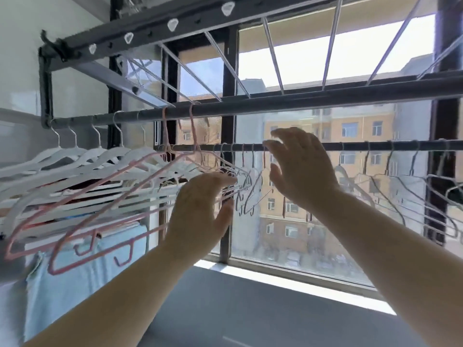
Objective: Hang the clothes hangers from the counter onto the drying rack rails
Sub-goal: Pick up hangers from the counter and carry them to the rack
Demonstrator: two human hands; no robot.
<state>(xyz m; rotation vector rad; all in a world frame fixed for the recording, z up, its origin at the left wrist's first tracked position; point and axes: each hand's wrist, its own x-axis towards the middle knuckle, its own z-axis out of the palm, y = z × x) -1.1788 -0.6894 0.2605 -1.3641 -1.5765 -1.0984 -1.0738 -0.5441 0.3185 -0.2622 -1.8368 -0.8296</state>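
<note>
A dark drying rack rail [275,103] runs across the window, with a thinner lower rail [375,145] behind it. Several white hangers [82,159] and two pink hangers [105,196] hang from the upper rail at the left. Thin wire hangers [246,186] hang from the lower rail in the middle, and more of them [426,194] at the right. My left hand [200,211] is raised with relaxed fingers, fingertips at the shoulders of the pink hangers and the wire hangers. My right hand [300,169] is open, fingers spread just below the lower rail, holding nothing.
A grey counter [238,304] lies below my arms by the window sill. Light blue cloth [75,276] hangs at the lower left under the hangers. Folded rack bars [225,53] slant overhead. The window glass is close behind the lower rail.
</note>
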